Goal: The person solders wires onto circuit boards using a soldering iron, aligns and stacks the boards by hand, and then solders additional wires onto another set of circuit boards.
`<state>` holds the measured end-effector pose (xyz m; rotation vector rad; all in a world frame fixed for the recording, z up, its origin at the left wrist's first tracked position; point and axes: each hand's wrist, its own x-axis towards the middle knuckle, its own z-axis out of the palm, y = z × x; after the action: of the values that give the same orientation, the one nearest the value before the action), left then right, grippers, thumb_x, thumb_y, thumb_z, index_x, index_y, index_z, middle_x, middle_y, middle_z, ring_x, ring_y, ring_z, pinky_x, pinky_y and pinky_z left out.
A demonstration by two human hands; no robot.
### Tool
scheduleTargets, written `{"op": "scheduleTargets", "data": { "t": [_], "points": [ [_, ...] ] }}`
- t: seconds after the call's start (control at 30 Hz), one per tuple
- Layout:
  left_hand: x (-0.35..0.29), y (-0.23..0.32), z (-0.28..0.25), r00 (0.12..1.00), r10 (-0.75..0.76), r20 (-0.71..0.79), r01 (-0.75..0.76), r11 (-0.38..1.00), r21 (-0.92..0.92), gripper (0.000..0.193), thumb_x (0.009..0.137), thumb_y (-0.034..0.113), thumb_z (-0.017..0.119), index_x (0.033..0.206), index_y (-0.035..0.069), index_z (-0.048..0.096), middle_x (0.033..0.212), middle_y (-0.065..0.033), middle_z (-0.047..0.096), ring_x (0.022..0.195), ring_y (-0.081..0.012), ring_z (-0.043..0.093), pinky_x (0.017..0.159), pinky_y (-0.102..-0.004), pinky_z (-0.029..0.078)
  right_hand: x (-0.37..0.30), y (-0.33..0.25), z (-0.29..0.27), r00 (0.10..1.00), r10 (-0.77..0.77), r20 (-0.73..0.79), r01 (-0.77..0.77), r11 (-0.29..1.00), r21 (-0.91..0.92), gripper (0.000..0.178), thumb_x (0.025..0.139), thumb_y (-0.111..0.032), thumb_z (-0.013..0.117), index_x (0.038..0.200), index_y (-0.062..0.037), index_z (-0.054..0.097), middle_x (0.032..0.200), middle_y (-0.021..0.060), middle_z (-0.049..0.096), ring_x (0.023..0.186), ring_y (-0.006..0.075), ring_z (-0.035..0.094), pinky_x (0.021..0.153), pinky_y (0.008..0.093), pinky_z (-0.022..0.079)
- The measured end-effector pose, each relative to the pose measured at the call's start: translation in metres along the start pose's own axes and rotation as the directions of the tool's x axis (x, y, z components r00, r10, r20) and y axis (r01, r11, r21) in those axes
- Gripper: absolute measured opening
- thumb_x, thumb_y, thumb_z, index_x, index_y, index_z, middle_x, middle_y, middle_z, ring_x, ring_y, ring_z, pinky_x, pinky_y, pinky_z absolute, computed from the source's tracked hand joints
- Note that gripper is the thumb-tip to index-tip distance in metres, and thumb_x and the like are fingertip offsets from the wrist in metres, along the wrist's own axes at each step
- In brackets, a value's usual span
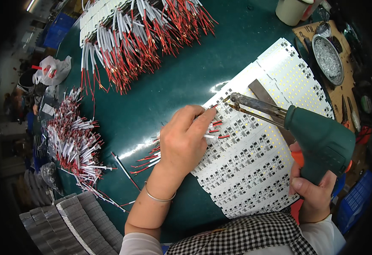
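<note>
My left hand [184,136] is closed at the near left edge of a white LED circuit board [290,55], thumb and forefinger pinching a red-tipped wire [215,106]. More red and white wires [147,161] stick out on both sides of this hand. In my right hand [315,191] is a green soldering gun [322,136] with an orange trigger. Its metal tip [228,102] reaches over the board, close to the pinched wire's end; whether they touch I cannot tell. A dark flat bar [260,91] lies across the board, partly behind the gun.
Wired boards [131,46] are stacked at the far left. A loose wire pile [73,140] lies on the green table [164,93]. Grey stacked strips [84,221] stand near left. A metal bowl [328,59], a beige cup [290,12] and pliers [345,112] are at right, beside a blue crate [356,202].
</note>
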<state>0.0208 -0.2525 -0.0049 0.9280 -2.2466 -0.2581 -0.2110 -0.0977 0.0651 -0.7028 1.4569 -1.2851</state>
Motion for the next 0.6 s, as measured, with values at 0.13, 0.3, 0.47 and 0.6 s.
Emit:
{"op": "scheduleTargets", "data": {
  "t": [0.13, 0.3, 0.47, 0.6],
  "points": [
    [-0.0022, -0.0004, 0.0003, 1.0, -0.003, 0.006, 0.003, 1.0, 0.003, 0.051, 0.053, -0.015, 0.056, 0.097, 0.003, 0.073, 0.084, -0.0089, 0.066, 0.071, -0.023, 0.065, 0.06, -0.0321, 0.053, -0.0006, 0.0001, -0.0012, 1.0, 0.022, 0.018, -0.022, 0.999, -0.028, 0.07, 0.072, -0.006, 0.076, 0.13, 0.0132, 0.044, 0.122, 0.0253, 0.055, 0.053, 0.0167, 0.057, 0.042, 0.0262, 0.047],
    [-0.0036, 0.0018, 0.0033, 1.0, 0.003, -0.018, -0.003, 1.0, 0.024, 0.048, 0.054, -0.015, 0.058, 0.097, 0.002, 0.072, 0.083, -0.0088, 0.066, 0.073, -0.0244, 0.065, 0.062, -0.0333, 0.053, 0.0001, 0.0042, -0.0037, 0.999, -0.013, 0.042, 0.017, 0.996, -0.082, 0.069, 0.072, -0.006, 0.077, 0.13, 0.0128, 0.044, 0.122, 0.0252, 0.055, 0.053, 0.0165, 0.057, 0.042, 0.0255, 0.048],
    [-0.0044, 0.0024, 0.0042, 0.999, 0.012, -0.031, -0.011, 0.999, 0.038, 0.048, 0.053, -0.015, 0.059, 0.097, 0.003, 0.072, 0.082, -0.0087, 0.065, 0.073, -0.0251, 0.064, 0.061, -0.0338, 0.052, -0.0011, 0.005, -0.0028, 0.999, -0.017, 0.031, 0.019, 0.997, -0.077, 0.069, 0.073, -0.006, 0.077, 0.131, 0.0125, 0.043, 0.122, 0.0254, 0.055, 0.053, 0.0166, 0.057, 0.042, 0.0258, 0.048],
    [-0.0035, 0.0043, 0.003, 1.0, 0.006, -0.015, -0.005, 0.998, 0.06, 0.048, 0.054, -0.014, 0.06, 0.097, 0.003, 0.072, 0.081, -0.0085, 0.064, 0.072, -0.0247, 0.064, 0.06, -0.034, 0.051, -0.0004, 0.008, -0.0053, 0.998, -0.044, 0.052, 0.05, 0.993, -0.107, 0.069, 0.073, -0.006, 0.077, 0.131, 0.0123, 0.043, 0.122, 0.0256, 0.055, 0.054, 0.0166, 0.057, 0.041, 0.0261, 0.048]
  ]
}}
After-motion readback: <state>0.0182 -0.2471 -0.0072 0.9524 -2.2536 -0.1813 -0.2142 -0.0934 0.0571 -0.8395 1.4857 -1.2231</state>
